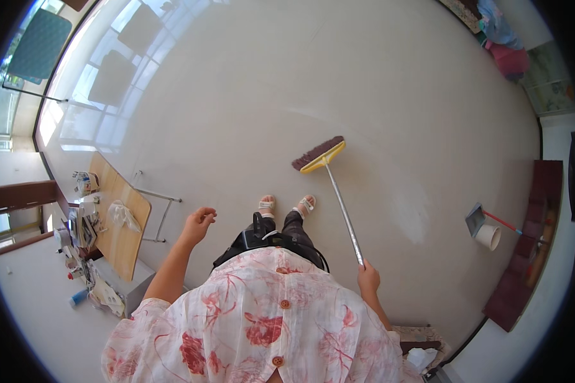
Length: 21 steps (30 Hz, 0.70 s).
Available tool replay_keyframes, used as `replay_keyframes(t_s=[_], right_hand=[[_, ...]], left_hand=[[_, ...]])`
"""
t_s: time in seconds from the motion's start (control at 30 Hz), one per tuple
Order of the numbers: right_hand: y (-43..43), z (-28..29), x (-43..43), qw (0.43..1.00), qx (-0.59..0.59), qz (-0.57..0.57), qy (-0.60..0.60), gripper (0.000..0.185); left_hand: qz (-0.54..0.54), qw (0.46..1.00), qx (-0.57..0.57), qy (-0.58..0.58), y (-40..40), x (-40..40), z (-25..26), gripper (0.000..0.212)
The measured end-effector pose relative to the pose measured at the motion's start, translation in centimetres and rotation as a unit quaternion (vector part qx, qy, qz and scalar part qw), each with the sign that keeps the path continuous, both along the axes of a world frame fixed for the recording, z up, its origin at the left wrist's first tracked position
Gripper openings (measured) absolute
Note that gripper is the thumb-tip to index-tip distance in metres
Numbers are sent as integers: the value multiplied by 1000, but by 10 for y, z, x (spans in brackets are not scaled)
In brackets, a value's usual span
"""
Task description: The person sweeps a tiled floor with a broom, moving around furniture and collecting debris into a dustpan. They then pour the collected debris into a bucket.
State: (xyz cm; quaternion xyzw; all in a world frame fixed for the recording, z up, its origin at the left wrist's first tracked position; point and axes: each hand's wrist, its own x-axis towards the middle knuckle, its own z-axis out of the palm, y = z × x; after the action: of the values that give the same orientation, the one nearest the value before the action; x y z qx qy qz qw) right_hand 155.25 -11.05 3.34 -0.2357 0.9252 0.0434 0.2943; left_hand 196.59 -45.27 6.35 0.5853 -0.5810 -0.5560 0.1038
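Note:
My right hand (368, 277) is closed around the silver metal handle (345, 213) of a broom. The broom's yellow head (324, 157) with dark maroon bristles (317, 152) rests on the pale floor, ahead of my sandalled feet (287, 203). Off to the left side of my body, my left hand (201, 224) hangs in the air with its fingers loosely bent and nothing in it. The nearest thing to it is a folding table with a light wood top (124, 201).
A clear plastic bag (123, 215) lies on the table, beside stacked books (80, 225). On the right stand a grey dustpan with a red handle (475, 219), a white bin (488, 237) and a dark red cabinet (510, 301). A green-backed chair (39, 47) is at upper left.

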Motion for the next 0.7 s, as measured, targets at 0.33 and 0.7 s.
replay_keyframes(t_s=[0.33,0.7], right_hand=[[-217,-40,40,983,-7,150,-104,32],[-64,-36,-59,992,119,40,2,26]], left_hand=[[114,993,26,-12,51,60,1,16],[89,996,8,-29,32,37,15,16]])
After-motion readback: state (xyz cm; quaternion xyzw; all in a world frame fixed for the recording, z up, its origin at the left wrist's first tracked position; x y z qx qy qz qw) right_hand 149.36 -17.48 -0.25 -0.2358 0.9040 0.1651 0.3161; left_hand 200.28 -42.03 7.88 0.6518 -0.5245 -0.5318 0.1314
